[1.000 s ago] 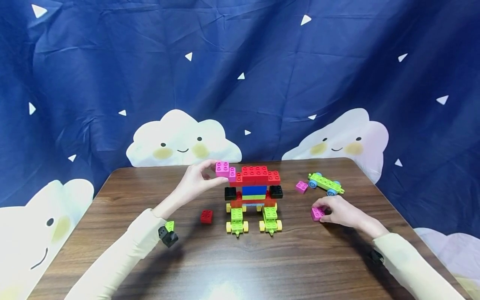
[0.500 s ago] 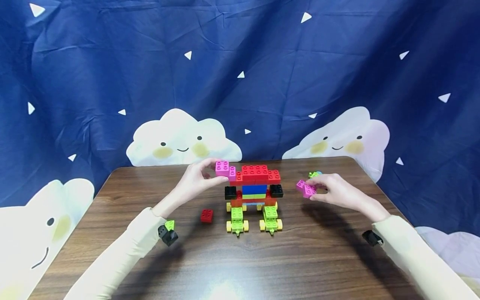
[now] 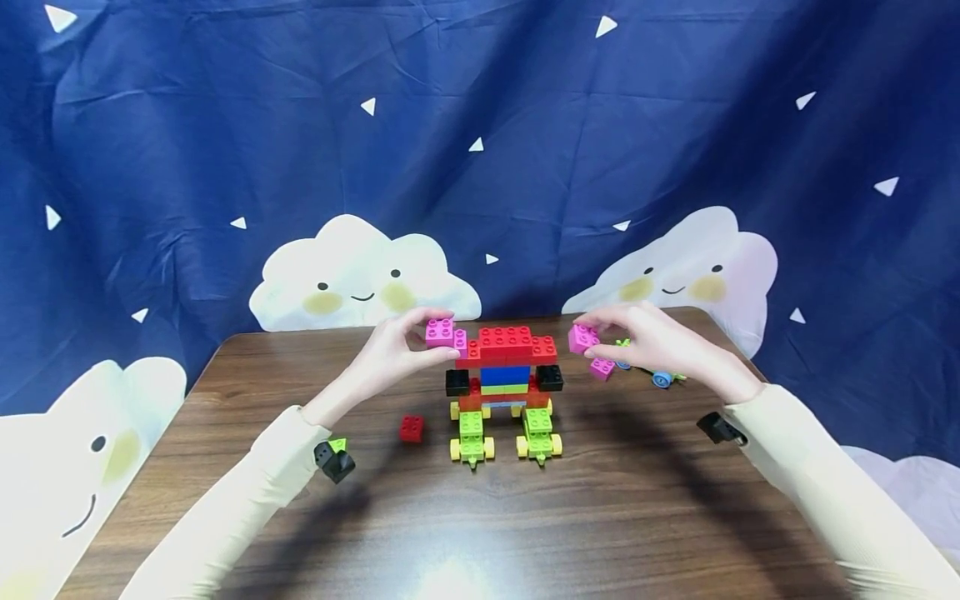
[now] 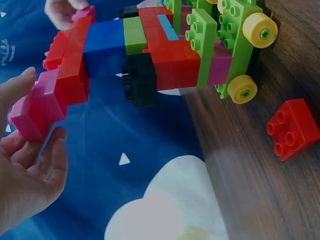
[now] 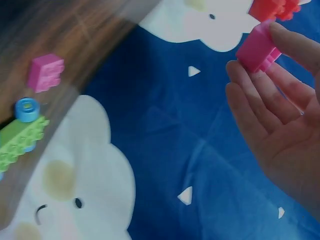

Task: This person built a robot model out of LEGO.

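Note:
A tall build of toy building bricks [image 3: 506, 342] stands mid-table, with a red top, blue middle and black bricks at its sides. Its feet are two green wheeled bases [image 3: 471, 439] with yellow wheels. At its upper left end, my left hand [image 3: 378, 358] holds a pink brick [image 3: 439, 333] between thumb and fingers. That brick joins another pink brick [image 4: 49, 92] against the red arm. My right hand [image 3: 660, 342] pinches a separate pink brick [image 3: 582, 338], raised a short gap to the right of the build; in the right wrist view its studs face the palm.
A loose pink brick [image 3: 602, 369] lies below the right hand, beside a green base with blue wheels [image 3: 662, 379]. A red brick [image 3: 411, 428] lies left of the build. Partly hidden by the left wrist is a green piece [image 3: 339, 444]. Behind the table hangs a blue curtain [image 3: 517, 200].
My right hand has lifted its pink brick off the table and carried it up and left, toward the build's upper right. The left hand keeps its hold at the left end.

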A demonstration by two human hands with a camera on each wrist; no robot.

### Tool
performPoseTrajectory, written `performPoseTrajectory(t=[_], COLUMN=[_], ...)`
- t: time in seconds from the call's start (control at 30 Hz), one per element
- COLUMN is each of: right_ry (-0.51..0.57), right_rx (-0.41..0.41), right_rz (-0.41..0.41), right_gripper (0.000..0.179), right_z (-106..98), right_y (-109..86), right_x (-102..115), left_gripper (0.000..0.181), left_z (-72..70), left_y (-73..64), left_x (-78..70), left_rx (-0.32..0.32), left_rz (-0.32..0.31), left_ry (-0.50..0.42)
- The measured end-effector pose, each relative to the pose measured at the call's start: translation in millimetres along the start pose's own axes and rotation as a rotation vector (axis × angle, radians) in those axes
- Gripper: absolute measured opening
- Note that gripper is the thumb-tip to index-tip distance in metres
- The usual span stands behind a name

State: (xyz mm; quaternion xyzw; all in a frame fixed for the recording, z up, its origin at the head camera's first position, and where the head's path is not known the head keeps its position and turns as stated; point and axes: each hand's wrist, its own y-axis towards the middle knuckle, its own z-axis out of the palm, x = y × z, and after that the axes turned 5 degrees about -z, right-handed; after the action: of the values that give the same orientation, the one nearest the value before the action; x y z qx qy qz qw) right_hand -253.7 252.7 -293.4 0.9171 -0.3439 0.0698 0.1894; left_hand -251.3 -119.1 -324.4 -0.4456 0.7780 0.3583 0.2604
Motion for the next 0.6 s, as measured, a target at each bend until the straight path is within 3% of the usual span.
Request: performPoseTrajectory(t=[0.2, 0.6], right_ry=[0.021, 0.022], right_rx=[0.015, 0.076], right_rz=[-0.085, -0.108], right_gripper=[0.039, 0.042], right_z=[-3.2, 0.3], right_y=[19.3, 33.7], right_x=[13.3, 17.1], left_gripper=[0.051, 0.051], left_z=[-0.8, -0.6], left_y=[-0.2, -0.8], left_x=[1.8, 6.0], left_rx=[0.005, -0.009], left_rz=[0.003, 0.0], left_ry=[-0.003, 0.01])
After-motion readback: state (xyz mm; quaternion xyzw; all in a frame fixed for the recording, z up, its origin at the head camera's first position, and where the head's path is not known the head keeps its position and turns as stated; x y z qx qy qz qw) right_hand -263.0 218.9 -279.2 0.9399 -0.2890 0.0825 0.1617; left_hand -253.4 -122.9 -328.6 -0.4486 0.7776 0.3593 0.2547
